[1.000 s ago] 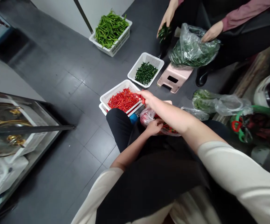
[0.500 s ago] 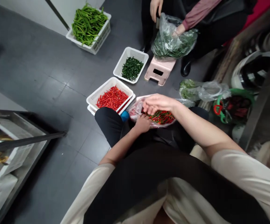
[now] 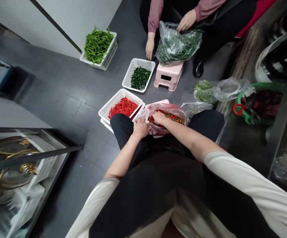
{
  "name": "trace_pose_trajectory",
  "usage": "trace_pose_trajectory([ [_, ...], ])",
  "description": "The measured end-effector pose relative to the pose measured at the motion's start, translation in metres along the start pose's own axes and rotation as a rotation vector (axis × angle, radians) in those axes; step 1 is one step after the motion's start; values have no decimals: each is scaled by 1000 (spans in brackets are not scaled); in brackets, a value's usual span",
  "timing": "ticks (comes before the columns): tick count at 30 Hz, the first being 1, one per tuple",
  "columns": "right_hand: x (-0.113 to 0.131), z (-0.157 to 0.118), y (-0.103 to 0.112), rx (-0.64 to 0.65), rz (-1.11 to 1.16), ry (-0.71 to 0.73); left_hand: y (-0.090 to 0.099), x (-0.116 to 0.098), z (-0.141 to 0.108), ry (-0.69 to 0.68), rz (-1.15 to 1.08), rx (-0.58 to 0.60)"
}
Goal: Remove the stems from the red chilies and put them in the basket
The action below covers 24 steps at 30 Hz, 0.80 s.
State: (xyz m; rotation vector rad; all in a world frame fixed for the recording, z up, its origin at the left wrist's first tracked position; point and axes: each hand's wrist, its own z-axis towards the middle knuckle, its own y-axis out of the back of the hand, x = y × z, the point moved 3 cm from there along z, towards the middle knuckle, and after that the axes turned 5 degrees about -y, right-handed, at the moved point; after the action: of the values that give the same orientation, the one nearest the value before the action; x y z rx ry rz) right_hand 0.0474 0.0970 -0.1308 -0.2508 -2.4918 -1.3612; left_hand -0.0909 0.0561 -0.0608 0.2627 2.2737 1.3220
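Between my knees lies an open clear plastic bag (image 3: 181,112) of red and green chilies (image 3: 174,117). My right hand (image 3: 159,118) is inside it, its fingertips hidden among the chilies. My left hand (image 3: 141,128) is at the bag's left edge; its fingers are bent on the plastic, and whether they pinch it is unclear. Left of the bag, a white basket (image 3: 104,111) of red chilies (image 3: 124,106) is stacked on another, partly behind my left knee.
Ahead are a white basket (image 3: 126,80) of dark green chilies and a pink stool (image 3: 169,73) bearing a bag of greens (image 3: 178,48). A person's hand (image 3: 150,48) hangs near that basket. Metal shelves (image 3: 59,142) flank the left; scissors and a green basket (image 3: 259,86) sit right.
My right hand has come down from above the bag into the chilies. The other person's left-side hand has lowered toward the green-chili basket; their other hand has moved up to the bag's rim. The view has shifted.
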Motion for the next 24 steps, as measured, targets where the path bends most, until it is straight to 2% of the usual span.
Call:
trace_pose_trajectory([
  [7, -9, 14, -15, 142, -50, 157, -4, -2, -7, 32, -29, 41],
  [12, -11, 10, -18, 77, 0, 163, -2, -2, -6, 28, -79, 15],
  [16, -28, 3, -8, -65, 170, 199, -4, 1, -6, 7, -169, -55],
  [19, -47, -12, 6, -137, 367, 215, -2, 2, -6, 15, -327, -185],
  [22, -60, -34, 16, -130, 672, 142, 4, -1, -2, 47, -549, -332],
  [24, -65, -48, 18, -90, 891, 66, 8, -9, 6, -21, -663, -380],
])
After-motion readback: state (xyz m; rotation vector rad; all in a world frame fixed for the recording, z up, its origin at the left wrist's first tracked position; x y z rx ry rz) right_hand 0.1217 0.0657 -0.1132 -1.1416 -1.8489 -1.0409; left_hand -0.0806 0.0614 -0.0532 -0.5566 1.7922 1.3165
